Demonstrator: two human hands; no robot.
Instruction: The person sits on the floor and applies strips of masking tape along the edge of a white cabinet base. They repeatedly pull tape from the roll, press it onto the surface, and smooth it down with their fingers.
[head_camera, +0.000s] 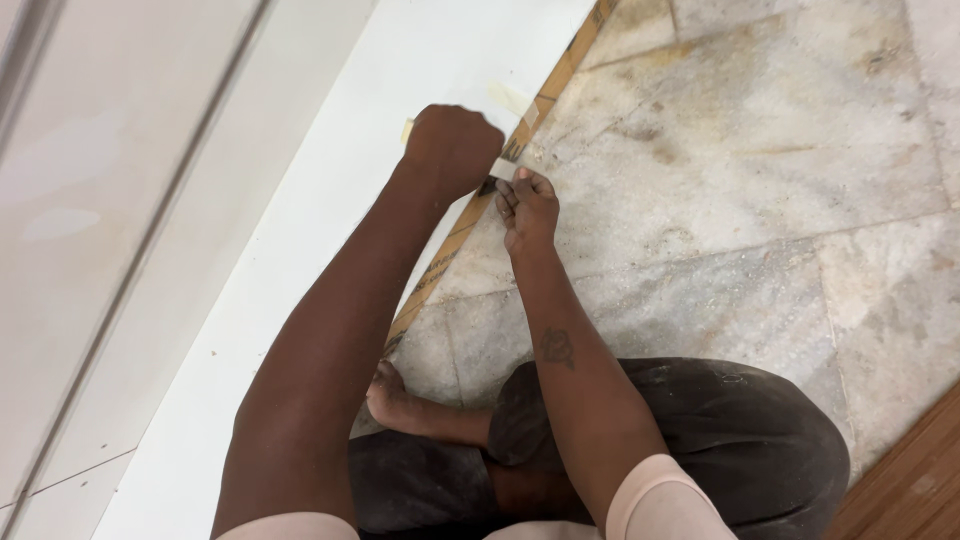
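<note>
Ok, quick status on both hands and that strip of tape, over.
Left hand fisted on white board. Right hand pinching tape strip at taped board edge. Nothing in the way.

Grey marbled floor tiles (760, 180) spread from twelve to four o'clock, dusty and stained. Down at five o'clock sits a corner of brown wood flooring (915, 480). Over at nine o'clock, pale wall panels (90, 200) run diagonally with dark seams between them.
</note>
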